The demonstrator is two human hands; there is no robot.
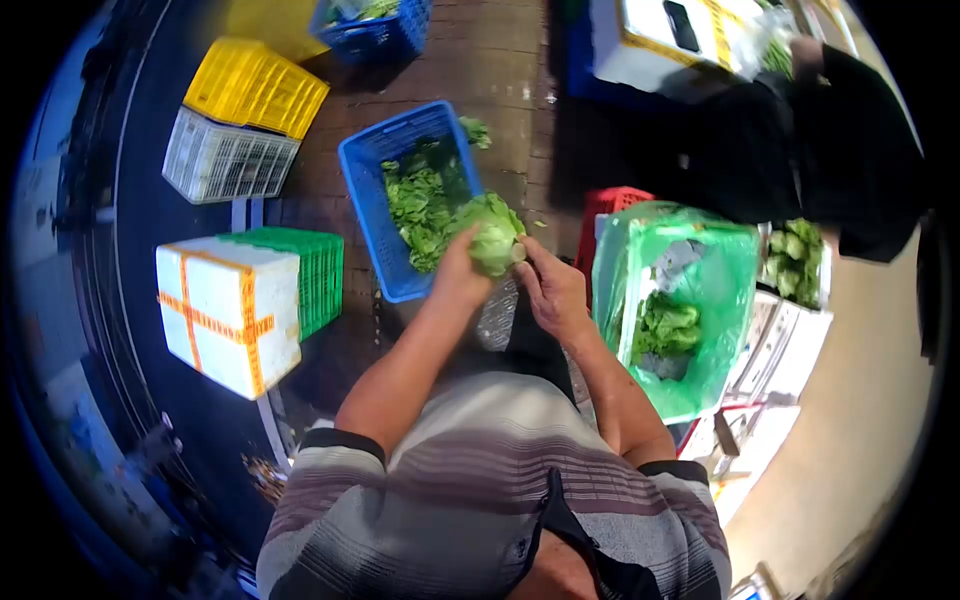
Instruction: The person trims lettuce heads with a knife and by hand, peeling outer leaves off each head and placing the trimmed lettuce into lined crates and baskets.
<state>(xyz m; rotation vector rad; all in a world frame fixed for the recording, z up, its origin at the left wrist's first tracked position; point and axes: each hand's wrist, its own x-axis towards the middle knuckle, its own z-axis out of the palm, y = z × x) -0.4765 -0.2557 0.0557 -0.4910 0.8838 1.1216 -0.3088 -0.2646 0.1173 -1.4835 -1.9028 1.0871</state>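
Observation:
A head of green lettuce (492, 245) is between my two hands, over the near right corner of a blue plastic crate (362, 215). My left hand (462, 272) wraps around its left side. At the pale cut base of the lettuce, my right hand (556, 292) pinches with thumb and fingers; whether a small leaf or tool is there too, I cannot tell. Loose lettuce leaves (415, 200) lie inside the crate. To the right, a white box lined with a green plastic bag (725, 290) contains more lettuce (668, 325) and some grey sheets.
White foam box (215, 310), green crate (322, 280), white crate (225, 155) and yellow crate (255, 85) stand left. Another blue crate (385, 38) is at the top. A red crate (590, 225) stands right. A person in dark clothing (790, 150) is beside a taped foam box (640, 55).

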